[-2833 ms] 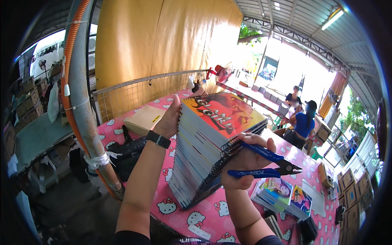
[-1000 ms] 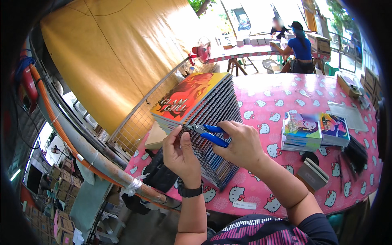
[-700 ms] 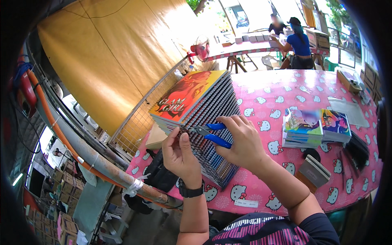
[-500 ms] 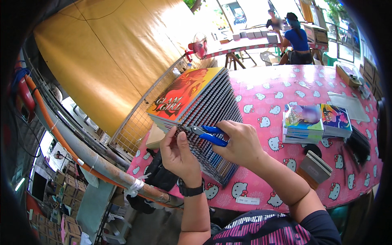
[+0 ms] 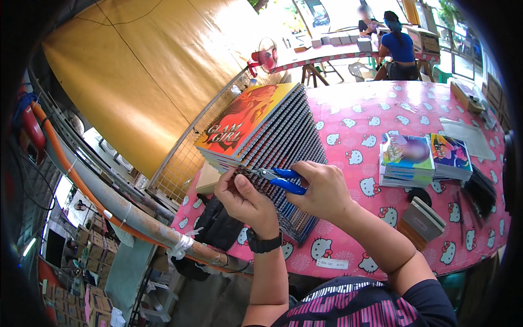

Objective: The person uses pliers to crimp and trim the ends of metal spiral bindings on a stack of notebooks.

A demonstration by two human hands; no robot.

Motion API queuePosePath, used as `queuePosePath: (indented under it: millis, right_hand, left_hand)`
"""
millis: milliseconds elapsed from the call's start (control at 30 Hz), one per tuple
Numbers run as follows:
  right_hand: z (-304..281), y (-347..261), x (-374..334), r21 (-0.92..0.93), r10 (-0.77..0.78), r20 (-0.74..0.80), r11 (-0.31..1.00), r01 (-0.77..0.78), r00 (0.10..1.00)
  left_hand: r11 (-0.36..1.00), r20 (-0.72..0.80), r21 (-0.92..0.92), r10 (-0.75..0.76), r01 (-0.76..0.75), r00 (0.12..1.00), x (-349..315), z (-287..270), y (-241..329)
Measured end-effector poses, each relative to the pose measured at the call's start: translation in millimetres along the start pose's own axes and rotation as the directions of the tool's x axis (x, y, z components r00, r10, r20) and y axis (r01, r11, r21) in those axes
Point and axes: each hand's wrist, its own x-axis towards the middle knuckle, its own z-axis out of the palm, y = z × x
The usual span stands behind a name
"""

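Observation:
A tall stack of spiral notebooks with orange and yellow covers stands on the table, its coil bindings facing right. My right hand is closed round the blue handles of a pair of wire cutters. The cutters' metal jaws point left, at the coil end by the stack's near corner. At that same corner my left hand has its index fingertip against the notebooks. Its thumb stands apart from the index finger, and I see nothing between them. The other fingers are partly hidden.
Smaller stacks of colourful notebooks lie to the right on the pink patterned tablecloth. Near them are black coils and a small grey-brown stack. A rusty pipe runs along the left. Two people sit at a far table.
The view has shifted slightly. The cutters' jaws and my left hand stay at the stack's corner, with the left thumb and wrist slightly shifted.

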Motion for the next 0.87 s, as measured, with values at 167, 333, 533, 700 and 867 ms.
queuePosePath:
  millis: [167, 333, 533, 700, 867]
  right_hand:
    - [9.7, 5.3, -2.6, -0.104, -0.258, -0.322, 0.966, 0.237, 0.911]
    - [16.0, 3.4, -6.7, -0.062, -0.139, -0.199, 0.990, 0.129, 0.970]
    - [20.7, 13.7, -13.5, 0.048, -0.067, -0.148, 0.996, 0.074, 0.987]
    - [24.4, 13.5, -15.9, -0.043, -0.138, -0.231, 0.990, 0.132, 0.963]
    - [24.5, 13.7, -17.1, -0.005, -0.146, -0.216, 0.989, 0.149, 0.965]
  left_hand:
    - [0.999, -0.029, -0.038, -0.030, 0.029, 0.999, 0.7, 2.4, -1.4]
    - [1.000, -0.017, 0.000, -0.025, 0.025, 1.000, 0.8, 2.2, -1.6]
    - [0.999, -0.029, 0.028, -0.019, 0.020, 0.999, 0.5, 2.3, 1.5]
    - [1.000, -0.039, 0.001, -0.011, 0.011, 0.999, -0.1, 4.0, 1.5]
    - [0.998, -0.008, 0.028, -0.053, 0.053, 0.999, -4.1, -1.1, -1.0]
